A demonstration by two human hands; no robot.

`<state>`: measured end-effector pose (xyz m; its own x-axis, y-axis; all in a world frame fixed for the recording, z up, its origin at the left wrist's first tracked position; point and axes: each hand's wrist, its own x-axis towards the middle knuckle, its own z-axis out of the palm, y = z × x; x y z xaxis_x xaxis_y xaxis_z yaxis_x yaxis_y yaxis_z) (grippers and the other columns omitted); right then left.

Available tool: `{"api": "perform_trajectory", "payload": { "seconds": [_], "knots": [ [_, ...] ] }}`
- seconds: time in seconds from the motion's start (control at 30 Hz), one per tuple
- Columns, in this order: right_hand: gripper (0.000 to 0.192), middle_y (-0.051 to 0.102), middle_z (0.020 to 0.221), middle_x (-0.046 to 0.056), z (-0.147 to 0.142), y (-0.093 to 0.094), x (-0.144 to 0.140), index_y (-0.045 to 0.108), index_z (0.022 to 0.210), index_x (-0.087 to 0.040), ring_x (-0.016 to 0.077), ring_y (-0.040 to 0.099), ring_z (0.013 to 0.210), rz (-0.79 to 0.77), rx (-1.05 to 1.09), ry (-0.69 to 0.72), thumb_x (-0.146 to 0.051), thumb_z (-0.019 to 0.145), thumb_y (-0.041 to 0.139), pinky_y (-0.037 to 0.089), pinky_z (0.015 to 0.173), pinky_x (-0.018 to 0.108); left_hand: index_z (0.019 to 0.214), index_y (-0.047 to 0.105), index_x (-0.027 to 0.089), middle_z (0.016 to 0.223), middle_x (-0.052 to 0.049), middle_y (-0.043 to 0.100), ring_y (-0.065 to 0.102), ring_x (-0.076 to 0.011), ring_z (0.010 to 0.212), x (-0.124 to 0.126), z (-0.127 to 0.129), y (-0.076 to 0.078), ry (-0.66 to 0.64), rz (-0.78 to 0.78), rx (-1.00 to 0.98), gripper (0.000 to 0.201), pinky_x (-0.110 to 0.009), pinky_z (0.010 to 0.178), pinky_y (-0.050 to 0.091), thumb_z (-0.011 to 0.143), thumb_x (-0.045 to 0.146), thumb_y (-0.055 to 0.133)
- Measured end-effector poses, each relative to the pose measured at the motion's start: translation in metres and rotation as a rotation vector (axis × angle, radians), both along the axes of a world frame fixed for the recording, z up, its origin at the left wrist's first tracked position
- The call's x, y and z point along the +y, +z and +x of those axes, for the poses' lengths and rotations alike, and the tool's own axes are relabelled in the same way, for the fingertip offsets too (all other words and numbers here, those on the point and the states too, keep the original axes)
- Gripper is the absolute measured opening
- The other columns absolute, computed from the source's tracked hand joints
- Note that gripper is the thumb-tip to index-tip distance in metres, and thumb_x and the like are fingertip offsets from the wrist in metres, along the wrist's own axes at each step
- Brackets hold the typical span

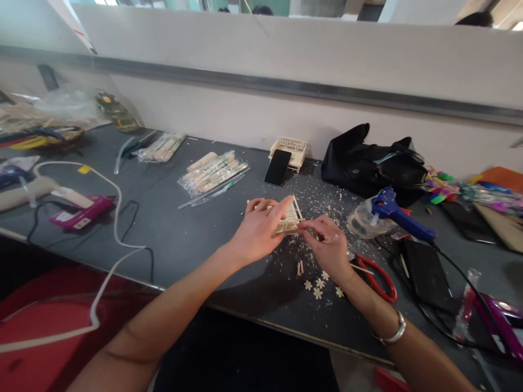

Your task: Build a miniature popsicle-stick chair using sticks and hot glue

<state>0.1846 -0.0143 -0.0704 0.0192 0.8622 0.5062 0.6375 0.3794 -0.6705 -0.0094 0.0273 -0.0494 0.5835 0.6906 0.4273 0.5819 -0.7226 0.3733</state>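
Note:
My left hand (261, 228) is wrapped around a small model built of pale wooden sticks (291, 222), with the thumb along its top. At the model's right end, my right hand (327, 239) pinches with thumb and forefinger; whatever sits between those fingertips is too small to make out. Below the hands lie two short stick pieces (300, 267) and several flower-shaped wooden pieces (317, 293). Under my right wrist are red-handled pliers or scissors (382, 280), their jaws partly hidden.
Behind the hands stand a phone (278, 167) and a miniature wooden bench (296, 149). A blue glue gun (398, 212), black bag (370, 160) and black power bank or phone (427, 275) are to the right. Bagged sticks (214, 173) and a purple power strip (84, 212) lie left. Wood crumbs are scattered around.

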Motion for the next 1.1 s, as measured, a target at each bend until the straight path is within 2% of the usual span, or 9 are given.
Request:
{"api": "perform_trajectory", "payload": {
  "seconds": [0.2, 0.43, 0.8, 1.1],
  "knots": [
    [0.012, 0.063, 0.074, 0.000, -0.004, -0.003, 0.001, 0.075, 0.084, -0.026, 0.0149, 0.056, 0.064, 0.025, -0.008, -0.006, -0.021, 0.086, 0.064, 0.046, 0.061, 0.027, 0.150, 0.027, 0.019, 0.103, -0.008, 0.071, 0.058, -0.0292, 0.108, 0.000, 0.008, 0.003, 0.048, 0.065, 0.155, 0.080, -0.044, 0.099, 0.034, 0.077, 0.008, 0.060],
    [0.014, 0.062, 0.072, -0.001, -0.007, -0.011, 0.003, 0.075, 0.085, -0.025, 0.0134, 0.054, 0.061, 0.099, 0.028, 0.002, -0.018, 0.087, 0.063, 0.046, 0.058, 0.026, 0.152, 0.022, 0.018, 0.102, -0.007, 0.073, 0.058, -0.0280, 0.111, -0.003, 0.020, 0.017, 0.075, 0.000, 0.309, 0.075, -0.041, 0.097, 0.036, 0.085, 0.012, 0.056],
    [0.015, 0.060, 0.070, -0.001, -0.009, -0.011, 0.002, 0.074, 0.083, -0.023, 0.0134, 0.054, 0.059, 0.125, -0.007, 0.003, -0.018, 0.089, 0.061, 0.044, 0.056, 0.025, 0.151, 0.025, 0.015, 0.097, -0.007, 0.074, 0.061, -0.0283, 0.108, 0.000, 0.028, 0.014, 0.096, -0.017, 0.325, 0.074, -0.043, 0.098, 0.036, 0.084, 0.008, 0.053],
    [0.014, 0.061, 0.067, -0.001, -0.010, -0.004, 0.000, 0.073, 0.084, -0.024, 0.0138, 0.052, 0.058, 0.063, 0.015, -0.026, -0.022, 0.088, 0.060, 0.044, 0.057, 0.026, 0.149, 0.029, 0.016, 0.093, -0.007, 0.074, 0.062, -0.0279, 0.103, 0.002, 0.028, 0.010, 0.086, 0.003, 0.309, 0.072, -0.044, 0.096, 0.037, 0.082, 0.006, 0.052]
  ]
}}
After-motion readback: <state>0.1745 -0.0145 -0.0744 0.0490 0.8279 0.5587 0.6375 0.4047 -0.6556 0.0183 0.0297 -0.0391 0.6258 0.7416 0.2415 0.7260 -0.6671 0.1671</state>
